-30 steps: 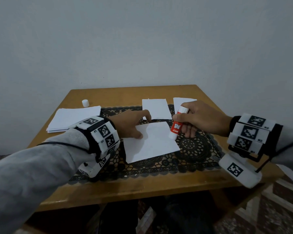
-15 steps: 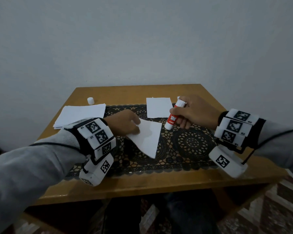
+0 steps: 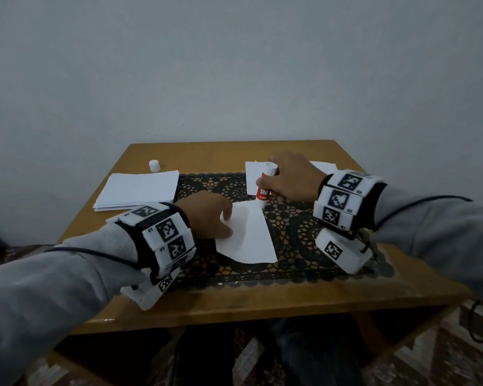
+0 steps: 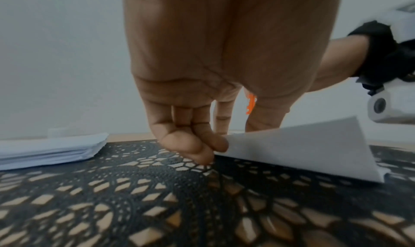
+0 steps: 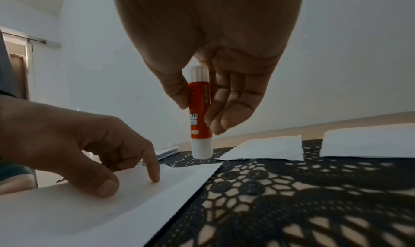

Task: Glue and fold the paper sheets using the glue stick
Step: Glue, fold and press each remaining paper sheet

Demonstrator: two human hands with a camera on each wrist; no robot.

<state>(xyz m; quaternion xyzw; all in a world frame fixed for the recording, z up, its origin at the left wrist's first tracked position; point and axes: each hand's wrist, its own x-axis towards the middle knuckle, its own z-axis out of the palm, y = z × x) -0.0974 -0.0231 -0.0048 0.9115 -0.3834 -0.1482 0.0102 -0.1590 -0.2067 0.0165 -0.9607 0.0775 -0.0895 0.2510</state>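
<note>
Folding going on mid-table: left hand (image 3: 207,215) bent over the near sheet of paper (image 3: 248,238), fingers curled, index fingertip (image 5: 155,177) and thumb pressing down on the top layer, with the curled lower fingers tucked against the sheet's left edge in the left wrist view. Sheet doubled over on itself, left part raised off the mat, right part lying flat on the black lace mat (image 3: 304,232) around the middle of the table (image 3: 234,307). Right hand (image 3: 293,179) wrapped round the glue stick (image 3: 265,188), thumb on one side and fingers on the other, gripping the red-orange label part. Stick held upright, slightly tilted, white end pointing down and touching or nearly touching the mat just past the far tip of the folded sheet; can't tell for sure whether it's in contact. Can't tell either if that lower white end is capped. Small white cap (image 3: 154,165) sitting by itself near the table's far-left corner, just behind the stack of paper (image 3: 138,190) along the left edge. Two more white pieces toward the far edge: one (image 3: 253,176) partly behind the glue stick, another (image 3: 322,166) peeking out past the right hand near the far-right corner. Marker-covered wrist bands (image 3: 165,238) on both grey sleeves.
</note>
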